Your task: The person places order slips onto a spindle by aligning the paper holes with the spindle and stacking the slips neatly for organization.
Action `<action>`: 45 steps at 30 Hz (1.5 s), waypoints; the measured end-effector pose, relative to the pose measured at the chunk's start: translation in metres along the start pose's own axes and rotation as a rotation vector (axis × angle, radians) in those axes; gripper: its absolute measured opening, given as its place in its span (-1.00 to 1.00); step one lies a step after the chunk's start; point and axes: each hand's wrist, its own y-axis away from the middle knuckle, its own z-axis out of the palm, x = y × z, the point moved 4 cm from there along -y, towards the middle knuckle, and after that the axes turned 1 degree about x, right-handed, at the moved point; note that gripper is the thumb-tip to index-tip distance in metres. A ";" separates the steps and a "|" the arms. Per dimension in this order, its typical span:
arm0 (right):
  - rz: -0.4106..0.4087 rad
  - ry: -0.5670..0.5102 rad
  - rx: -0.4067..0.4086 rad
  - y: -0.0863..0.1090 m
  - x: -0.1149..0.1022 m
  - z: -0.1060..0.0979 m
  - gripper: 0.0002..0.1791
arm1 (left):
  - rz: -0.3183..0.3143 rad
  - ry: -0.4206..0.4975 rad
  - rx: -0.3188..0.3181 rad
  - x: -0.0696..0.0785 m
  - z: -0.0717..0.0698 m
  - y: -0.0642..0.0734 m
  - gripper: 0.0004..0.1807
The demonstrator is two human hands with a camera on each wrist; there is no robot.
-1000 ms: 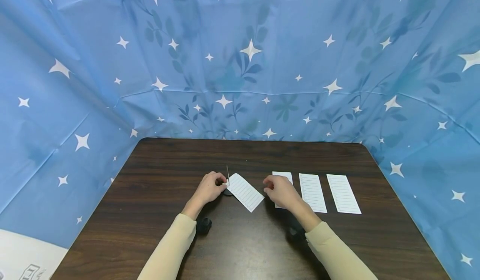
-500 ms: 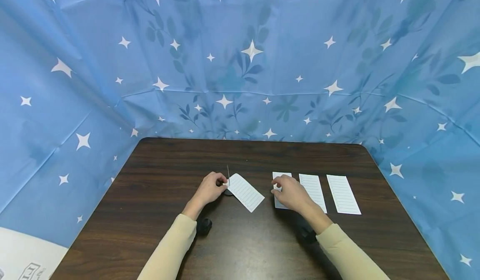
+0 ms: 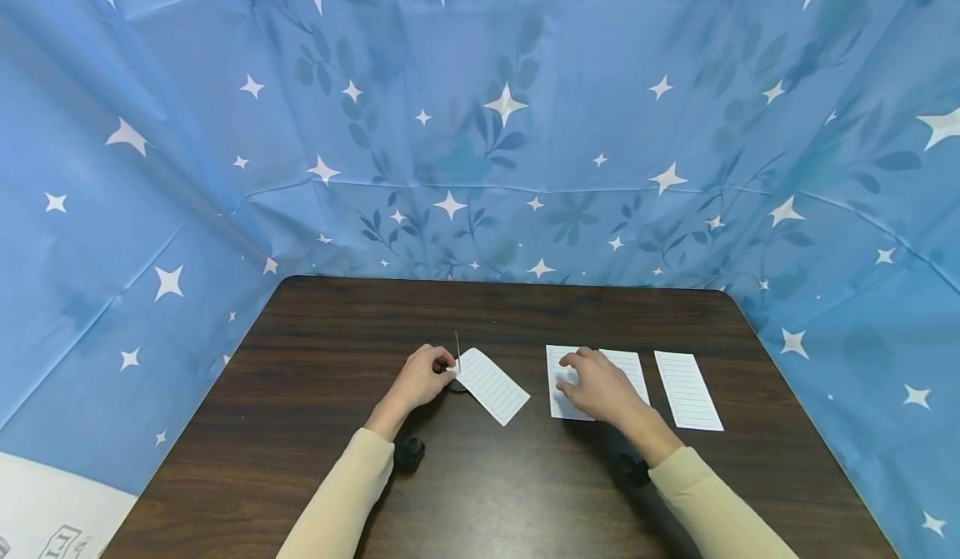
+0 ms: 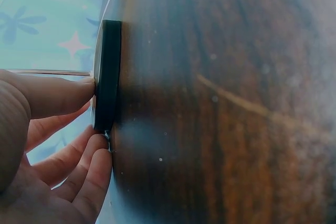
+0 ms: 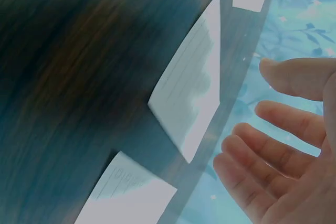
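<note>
My left hand [image 3: 416,376] holds a bill spike at its round black base [image 4: 109,74]. The thumb presses on the base top while the other fingers sit at its rim. A thin metal needle [image 3: 458,351] stands upright from it. One lined white paper slip [image 3: 493,386] lies slanted beside the needle, its upper left end right at the spike. My right hand [image 3: 600,388] hovers over the row of slips with fingers loosely bent and nothing in them. Below it are a left slip [image 3: 558,376] and a partly hidden middle slip [image 3: 630,367].
A third lined slip [image 3: 688,391] lies to the right on the dark wood table [image 3: 495,492]. Behind the table hangs a blue curtain [image 3: 480,126] with white stars. A white printed surface [image 3: 52,505] shows at the lower left.
My right hand has moved to the right, away from the slip at the spike and over the row of slips. The left hand and the spike have stayed in place.
</note>
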 end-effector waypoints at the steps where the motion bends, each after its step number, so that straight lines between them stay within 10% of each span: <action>1: -0.007 0.011 0.001 0.000 0.002 0.000 -0.60 | 0.001 -0.001 0.000 0.000 0.000 0.000 -0.93; 45: 0.020 0.142 -0.135 0.005 0.029 0.017 -0.41 | -0.007 -0.002 -0.004 -0.002 0.000 0.000 -0.95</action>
